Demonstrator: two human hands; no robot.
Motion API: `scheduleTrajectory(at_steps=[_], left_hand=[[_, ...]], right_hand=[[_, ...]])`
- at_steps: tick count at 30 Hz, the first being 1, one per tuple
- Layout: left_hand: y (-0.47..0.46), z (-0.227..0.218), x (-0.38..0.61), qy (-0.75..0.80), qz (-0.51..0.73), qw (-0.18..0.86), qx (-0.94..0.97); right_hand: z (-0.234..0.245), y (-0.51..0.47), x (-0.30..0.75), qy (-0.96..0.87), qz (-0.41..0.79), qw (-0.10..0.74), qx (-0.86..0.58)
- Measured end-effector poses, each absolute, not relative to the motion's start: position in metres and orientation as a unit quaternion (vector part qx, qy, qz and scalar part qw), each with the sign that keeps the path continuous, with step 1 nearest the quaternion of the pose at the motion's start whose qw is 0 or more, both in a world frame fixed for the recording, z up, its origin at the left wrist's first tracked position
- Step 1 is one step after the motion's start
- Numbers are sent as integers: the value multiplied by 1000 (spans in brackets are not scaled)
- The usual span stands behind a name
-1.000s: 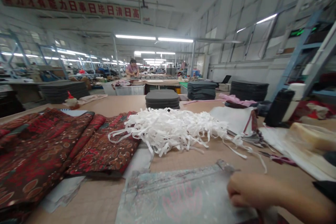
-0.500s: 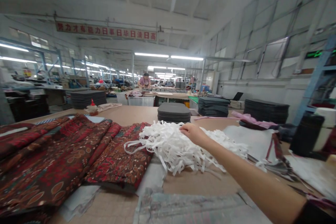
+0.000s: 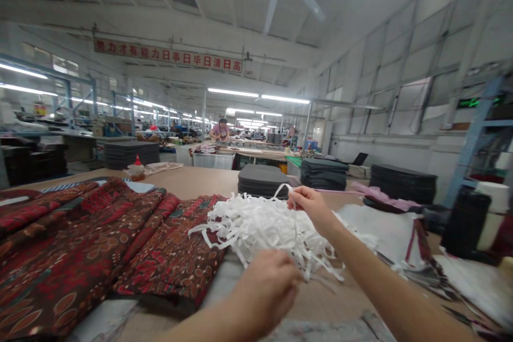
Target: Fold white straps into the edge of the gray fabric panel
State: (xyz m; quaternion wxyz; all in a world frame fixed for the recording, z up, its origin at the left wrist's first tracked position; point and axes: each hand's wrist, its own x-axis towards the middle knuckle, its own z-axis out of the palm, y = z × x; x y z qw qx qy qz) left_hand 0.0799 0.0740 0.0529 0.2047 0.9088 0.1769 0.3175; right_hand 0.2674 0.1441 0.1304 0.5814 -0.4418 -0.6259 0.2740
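My right hand [image 3: 312,207] pinches a white fabric strip [image 3: 284,188] between thumb and fingers. The strip arches up beside the fingertips, over a loose tangled heap of white strips [image 3: 256,224]. In front of the heap, nearer to me, is my left hand [image 3: 266,288]. It is blurred by motion and its fingers point away from the camera, so what it holds, if anything, cannot be made out. Dark red and brown patterned fabric [image 3: 172,256] lies folded to the left of the heap, its edge touching some strips.
Behind the heap stands a stack of dark grey pads [image 3: 262,177]; more dark stacks [image 3: 403,184] stand to the right. A bottle with a red tip [image 3: 137,170] is at the back left. Dark and white thread cones [image 3: 467,219] stand at right. A person [image 3: 220,131] works at a farther table.
My right hand has drawn a white strip up from the heap and shifted slightly right. My left hand has come into view from below.
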Motion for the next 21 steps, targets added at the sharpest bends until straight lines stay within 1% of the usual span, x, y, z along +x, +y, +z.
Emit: scheduleTrajectory(at_steps=[2,4,6,8,12,14,17,19,21], left_hand=[[104,58,101,239,397,235,854],[121,57,119,260,435,278,816],[123,51,133,258,442,345,787],[116,44,143,245,432,427,756],[89,33,155,221,407,555,691],[76,29,156,229,397,591,664],[62,22,149,248,325,650,640],[57,18,139,260,277,682,625],[54,14,125,273,257,690,619]], right_hand=[[128,131,272,-603,291,608,-426],[122,117,276,-568,315,646,-401],[113,104,278,-529,355,674,-374],[102,90,277,-496,399,681,-363],[81,67,270,-474,460,635,-400],[79,59,270,-455,517,612,-388],[88,58,280,-376,604,624,-323],[98,64,292,-323,623,644,-305],[106,73,306,-295,620,660,-305]])
